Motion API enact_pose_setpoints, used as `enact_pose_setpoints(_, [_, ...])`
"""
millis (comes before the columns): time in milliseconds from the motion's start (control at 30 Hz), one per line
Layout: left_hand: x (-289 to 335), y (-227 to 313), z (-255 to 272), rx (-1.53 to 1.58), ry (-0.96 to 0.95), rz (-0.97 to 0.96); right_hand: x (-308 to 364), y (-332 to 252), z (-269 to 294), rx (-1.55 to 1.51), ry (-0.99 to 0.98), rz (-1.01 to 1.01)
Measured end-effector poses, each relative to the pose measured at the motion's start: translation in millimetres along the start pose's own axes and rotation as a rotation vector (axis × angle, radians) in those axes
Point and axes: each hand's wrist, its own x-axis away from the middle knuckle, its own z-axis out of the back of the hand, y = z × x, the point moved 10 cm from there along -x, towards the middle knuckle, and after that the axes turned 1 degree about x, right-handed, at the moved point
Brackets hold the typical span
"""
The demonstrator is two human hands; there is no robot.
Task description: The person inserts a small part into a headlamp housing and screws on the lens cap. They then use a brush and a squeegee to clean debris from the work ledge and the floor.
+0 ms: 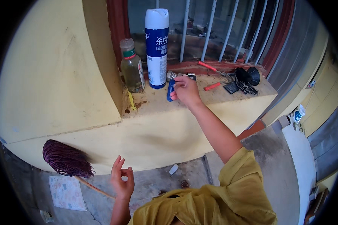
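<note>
On the window ledge, my right hand [187,91] has its fingers curled closed at a small blue handle-like piece [170,90] with silvery metal at its top. Its exact kind is unclear, and the fingers partly cover it. Just left of it stands a tall blue-and-white spray can [157,48] with a white cap. A clear bottle [133,71] with murky contents and a green-and-red neck band is beside the can. Lower down, in front of the wall, my left hand [122,178] hangs in the air with fingers apart, holding nothing.
Red-handled tools [212,86], a black cone-shaped thing [252,76] and a yellow strip [131,100] lie on the ledge [229,98]. White bars [206,33] cover the window. A dark purple mop [67,157] leans at the lower left; a white object [173,169] lies on the floor.
</note>
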Motion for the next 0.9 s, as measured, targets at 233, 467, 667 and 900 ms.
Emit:
enact_pose_setpoints(233, [23, -27, -2, 0.049, -0.048, -0.006, 0, -29, 134, 0.698, 0.377, 0.282])
enact_pose_setpoints(467, [42, -47, 10, 0.023, -0.032, 0.133, -44, -23, 108, 0.953, 0.141, 0.076])
enact_pose_setpoints(667, [54, -45, -2, -0.002, 0.107, 0.209, -85, -1, 72, 0.899, -0.183, 0.168])
enact_pose_setpoints(900, [67, -19, -60, -0.063, 0.15, 0.246, -78, -46, 47, 1.132, -0.23, 0.764])
